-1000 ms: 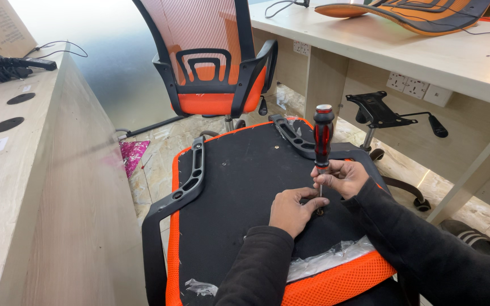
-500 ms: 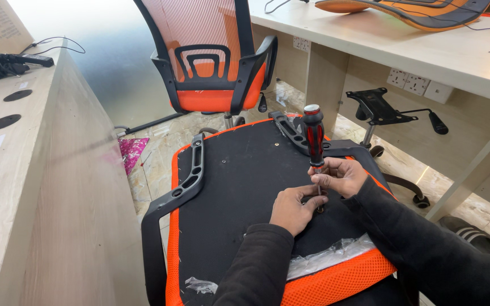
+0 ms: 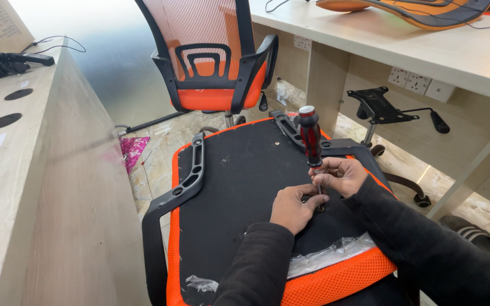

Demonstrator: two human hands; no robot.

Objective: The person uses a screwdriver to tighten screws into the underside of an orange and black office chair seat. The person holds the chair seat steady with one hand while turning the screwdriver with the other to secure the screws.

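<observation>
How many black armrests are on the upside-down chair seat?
2. One armrest runs along the seat's left edge. The other armrest is at the far right, partly hidden behind the screwdriver and the right hand.

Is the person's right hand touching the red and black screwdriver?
Touching. The head view shows the right hand wrapped around the shaft just below the handle of the screwdriver, with no gap. The left hand pinches near the tip on the upturned chair seat.
</observation>
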